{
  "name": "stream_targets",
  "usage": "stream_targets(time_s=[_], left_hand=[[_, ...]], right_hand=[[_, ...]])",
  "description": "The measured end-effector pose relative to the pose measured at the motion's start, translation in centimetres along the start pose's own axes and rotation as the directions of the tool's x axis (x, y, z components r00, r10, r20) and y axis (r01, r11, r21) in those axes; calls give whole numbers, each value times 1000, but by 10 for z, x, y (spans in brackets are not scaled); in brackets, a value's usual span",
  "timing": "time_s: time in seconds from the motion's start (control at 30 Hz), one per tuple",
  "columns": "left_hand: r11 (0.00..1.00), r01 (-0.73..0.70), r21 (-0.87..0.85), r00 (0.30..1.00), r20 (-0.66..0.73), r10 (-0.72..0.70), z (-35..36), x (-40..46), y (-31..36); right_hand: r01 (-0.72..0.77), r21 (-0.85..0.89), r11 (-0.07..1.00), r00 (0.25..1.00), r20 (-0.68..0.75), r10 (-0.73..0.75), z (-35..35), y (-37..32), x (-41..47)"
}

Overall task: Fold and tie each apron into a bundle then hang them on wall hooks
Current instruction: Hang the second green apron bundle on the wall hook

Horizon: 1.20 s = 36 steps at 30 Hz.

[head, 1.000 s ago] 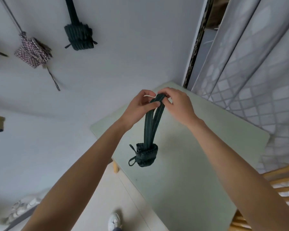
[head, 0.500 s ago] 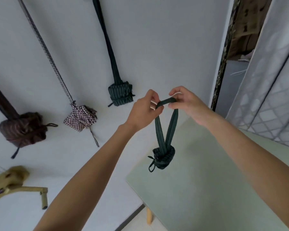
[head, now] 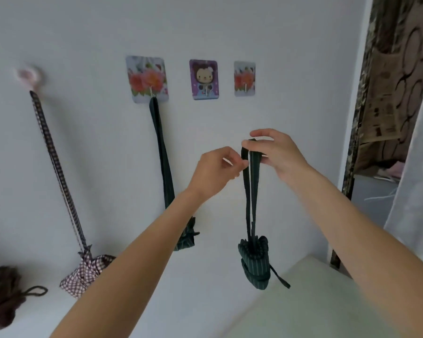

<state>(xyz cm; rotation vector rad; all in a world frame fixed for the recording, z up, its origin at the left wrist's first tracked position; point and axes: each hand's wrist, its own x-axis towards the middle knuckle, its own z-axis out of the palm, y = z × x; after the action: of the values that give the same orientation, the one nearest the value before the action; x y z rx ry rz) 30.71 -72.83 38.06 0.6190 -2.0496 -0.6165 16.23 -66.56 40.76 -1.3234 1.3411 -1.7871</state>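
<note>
Before wall hooks | hands hold bundle strap | none contained

Your right hand holds the strap loop before the wall; your left hand sits just left of it. The bundle hangs below — three hooks above, two hung bundles to the left, the table at lower right.
</note>
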Motion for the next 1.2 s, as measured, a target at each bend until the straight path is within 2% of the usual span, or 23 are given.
stream_targets(time_s=[0.07, 0.17, 0.23, 0.33, 0.4, 0.47, 0.53, 0.67, 0.8, 0.9, 1.07, 1.2], left_hand=[[998, 23, -55, 999, 42, -20, 4, 18, 4], [962, 136, -239, 990, 78, -120, 4, 40, 7], [941, 122, -317, 992, 8, -126, -4, 54, 10], [917, 95, -386, 982, -115, -150, -25, 74, 13], [941, 59, -333, 980, -160, -118, -37, 86, 11], [984, 5, -177, 977, -211, -43, -47, 98, 8], [1000, -6, -13, 962, -274, 2, -56, 109, 1], [973, 23, 231, 928, -367, 65, -73, 122, -12], [905, 29, 424, 917, -371, 144, -74, 118, -15], [869, 55, 491, 917, -370, 151, -72, 114, -20], [811, 88, 578, 951, -292, 105, -63, 109, -25], [861, 102, 499, 950, -306, 64, -61, 93, -33]], right_hand=[[56, 67, 996, 998, 18, -57, 2, -12, 18], [160, 70, 985, 984, 69, -165, 8, -24, 41], [285, -41, 958, 957, 73, -281, 10, -27, 57], [475, -325, 817, 871, 43, -489, 14, -27, 83], [517, -371, 771, 829, -8, -559, 23, -30, 99], [535, -400, 744, 799, -45, -599, 34, -35, 115], [530, -462, 711, 795, -19, -606, 44, -38, 130], [515, -485, 707, 810, 4, -587, 62, -38, 154], [446, -417, 792, 875, 14, -484, 69, -34, 165], [420, -362, 832, 900, 43, -435, 73, -29, 166], [451, -440, 777, 889, 146, -434, 75, -25, 155], [415, -341, 844, 905, 59, -421, 61, 2, 134]])
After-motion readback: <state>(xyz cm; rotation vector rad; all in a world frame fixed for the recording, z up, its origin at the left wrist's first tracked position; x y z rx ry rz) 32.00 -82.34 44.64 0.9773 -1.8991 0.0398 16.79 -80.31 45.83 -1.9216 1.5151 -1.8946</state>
